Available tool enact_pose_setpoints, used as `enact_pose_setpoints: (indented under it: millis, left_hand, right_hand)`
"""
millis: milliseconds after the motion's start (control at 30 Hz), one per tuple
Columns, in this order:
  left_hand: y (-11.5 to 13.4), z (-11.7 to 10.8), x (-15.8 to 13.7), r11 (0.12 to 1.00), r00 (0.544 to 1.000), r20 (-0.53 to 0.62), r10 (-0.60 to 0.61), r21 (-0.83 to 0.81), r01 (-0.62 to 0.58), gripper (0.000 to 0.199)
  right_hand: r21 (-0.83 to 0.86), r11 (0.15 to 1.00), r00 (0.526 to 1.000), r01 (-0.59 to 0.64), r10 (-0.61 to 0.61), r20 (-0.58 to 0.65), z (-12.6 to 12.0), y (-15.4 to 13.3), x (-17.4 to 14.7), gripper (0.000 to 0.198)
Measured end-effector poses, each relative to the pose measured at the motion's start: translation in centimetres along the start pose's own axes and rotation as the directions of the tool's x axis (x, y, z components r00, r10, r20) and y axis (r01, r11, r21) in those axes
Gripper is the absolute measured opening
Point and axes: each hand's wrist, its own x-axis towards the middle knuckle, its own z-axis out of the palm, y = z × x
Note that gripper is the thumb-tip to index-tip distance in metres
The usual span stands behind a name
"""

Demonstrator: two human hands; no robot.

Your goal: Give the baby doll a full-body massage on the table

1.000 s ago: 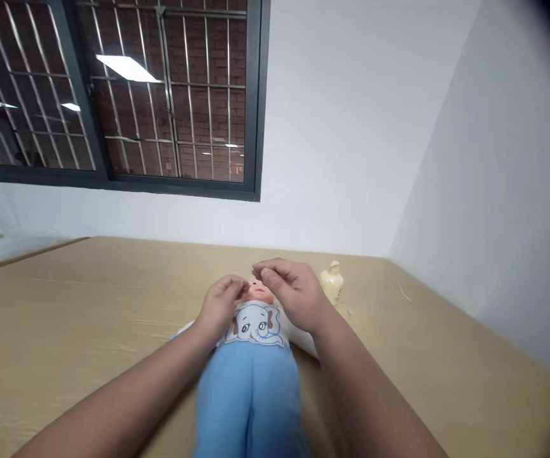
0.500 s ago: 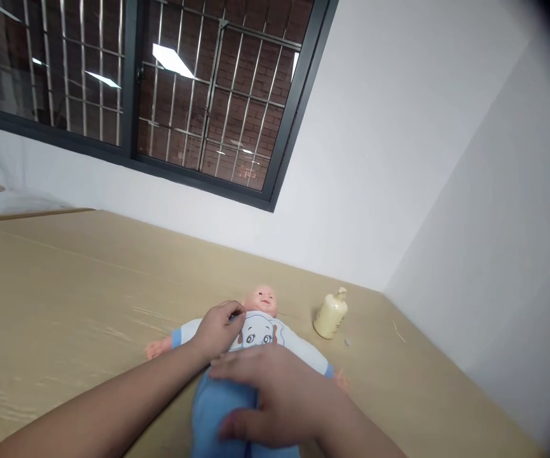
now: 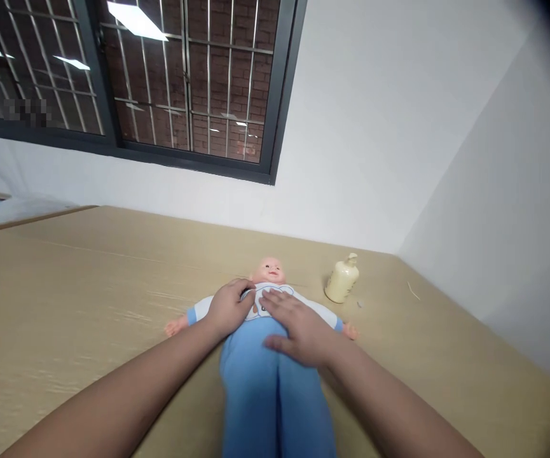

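A baby doll (image 3: 271, 271) lies on its back, arms spread, in a white shirt (image 3: 320, 310) with blue cuffs and a printed animal face, and blue trousers (image 3: 275, 388). At the left side of its chest is my left hand (image 3: 229, 308), its fingers bent and the thumb close to the index finger, seemingly pinching the shirt. My right hand (image 3: 298, 326) rests flat over the belly and chest, fingers stretched out and thumb apart, covering much of the print. The doll's feet are out of view.
A cream pump bottle (image 3: 342, 280) stands to the right of the doll on the tan table (image 3: 112, 273). Near it lie a small pale scrap (image 3: 360, 304) and a thin strand (image 3: 413, 291). White walls and a barred window (image 3: 193, 83) rise behind the table.
My right hand has moved up from above the trousers onto the doll's chest and belly. My left hand stays at the chest's left side. The view has shifted, showing more of the trousers.
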Motion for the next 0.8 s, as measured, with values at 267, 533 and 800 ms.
enact_pose_setpoints:
  millis: [267, 533, 800]
  left_hand:
    - [0.0, -0.1, -0.3, 0.998, 0.998, -0.024, -0.053, -0.027, 0.053, 0.026]
    - [0.2, -0.6, -0.9, 0.996, 0.993, -0.113, -0.03, -0.086, 0.02, 0.024]
    - [4.3, -2.0, -3.4, 0.882, 0.858, 0.23, 0.46, -0.228, -0.412, 0.03]
  right_hand:
    - [0.181, 0.977, 0.978, -0.112, 0.14, -0.154, 0.8, 4.1, -0.4, 0.057]
    - [0.069, 0.901, 0.881, -0.427, 0.432, -0.193, 0.8, 5.6, -0.6, 0.052]
    - [-0.013, 0.889, 0.873, -0.458, 0.447, -0.197, 1.1, 6.3, -0.6, 0.055]
